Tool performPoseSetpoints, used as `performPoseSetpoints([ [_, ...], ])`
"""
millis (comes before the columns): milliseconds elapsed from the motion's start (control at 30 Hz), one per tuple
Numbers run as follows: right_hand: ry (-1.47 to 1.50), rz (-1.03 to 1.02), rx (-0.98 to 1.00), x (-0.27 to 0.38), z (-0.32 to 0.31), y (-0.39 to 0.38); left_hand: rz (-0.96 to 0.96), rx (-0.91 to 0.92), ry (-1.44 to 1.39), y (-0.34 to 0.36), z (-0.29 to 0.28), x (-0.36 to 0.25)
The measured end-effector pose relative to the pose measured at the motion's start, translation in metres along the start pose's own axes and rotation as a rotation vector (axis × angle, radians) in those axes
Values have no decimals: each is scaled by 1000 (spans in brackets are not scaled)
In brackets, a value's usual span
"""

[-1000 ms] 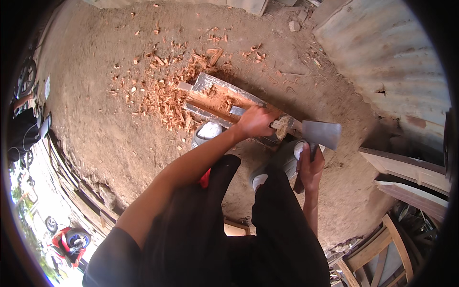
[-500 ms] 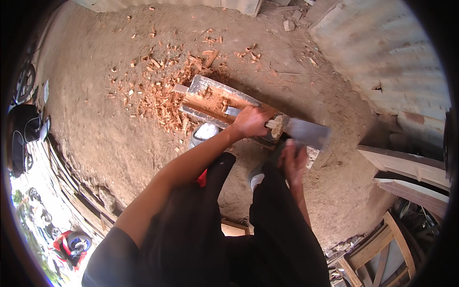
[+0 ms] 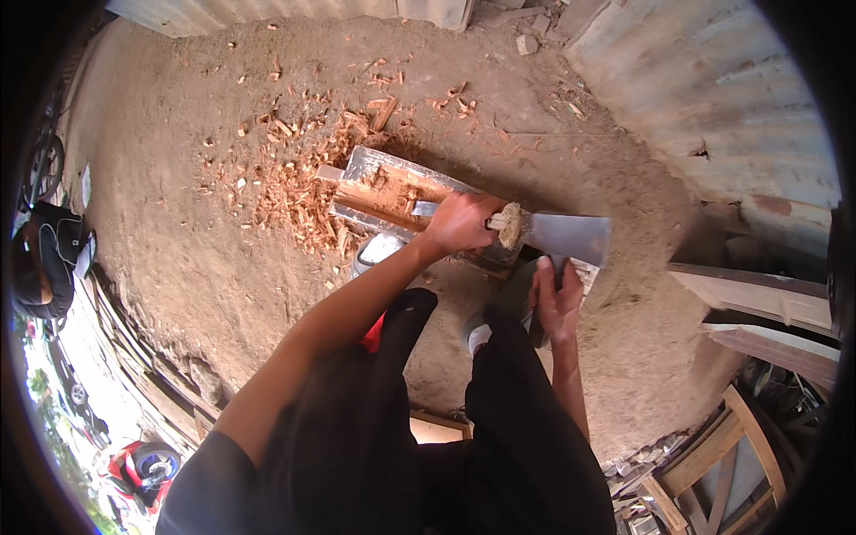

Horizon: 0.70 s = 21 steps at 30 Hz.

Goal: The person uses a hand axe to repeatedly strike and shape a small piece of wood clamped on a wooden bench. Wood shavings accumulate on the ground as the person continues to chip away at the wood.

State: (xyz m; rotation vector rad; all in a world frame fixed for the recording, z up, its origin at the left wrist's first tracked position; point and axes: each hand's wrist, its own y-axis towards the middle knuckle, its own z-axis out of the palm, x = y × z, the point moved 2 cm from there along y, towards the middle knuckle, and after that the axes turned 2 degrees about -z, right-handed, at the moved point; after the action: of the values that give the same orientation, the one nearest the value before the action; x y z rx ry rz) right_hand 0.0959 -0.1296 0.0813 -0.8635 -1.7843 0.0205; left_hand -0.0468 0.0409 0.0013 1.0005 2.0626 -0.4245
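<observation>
1. While our left hand (image 3: 459, 223) clenches the axe (image 3: 557, 236) just behind its head, our right hand (image 3: 557, 303) grasps the handle lower down.
2. Axe head hovers at the right end of the wooden block (image 3: 401, 201), which lies on dirt among wood chips (image 3: 294, 192).
3. We judge the step as chopping, mid-stroke; next needs a controlled downward blow, feet clear.

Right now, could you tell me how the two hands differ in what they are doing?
The left hand is closed around the axe handle just behind the grey head; the right hand sits lower, below the blade, fingers pointing up toward it. The left arm stretches forward; the right stays close to the knee. Both are bare.
</observation>
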Motion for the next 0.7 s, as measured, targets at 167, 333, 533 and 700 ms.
performPoseSetpoints([
  [167,-132,74,0,4,13,-6,-3,54,13,1,2,-2],
  [333,42,82,19,-1,-9,-1,8,58,34,-1,2,7],
  [533,-110,-34,32,-9,8,-9,-5,88,49,-3,11,6],
  [700,189,66,-112,-4,-6,0,-2,47,63,-7,14,12],
])
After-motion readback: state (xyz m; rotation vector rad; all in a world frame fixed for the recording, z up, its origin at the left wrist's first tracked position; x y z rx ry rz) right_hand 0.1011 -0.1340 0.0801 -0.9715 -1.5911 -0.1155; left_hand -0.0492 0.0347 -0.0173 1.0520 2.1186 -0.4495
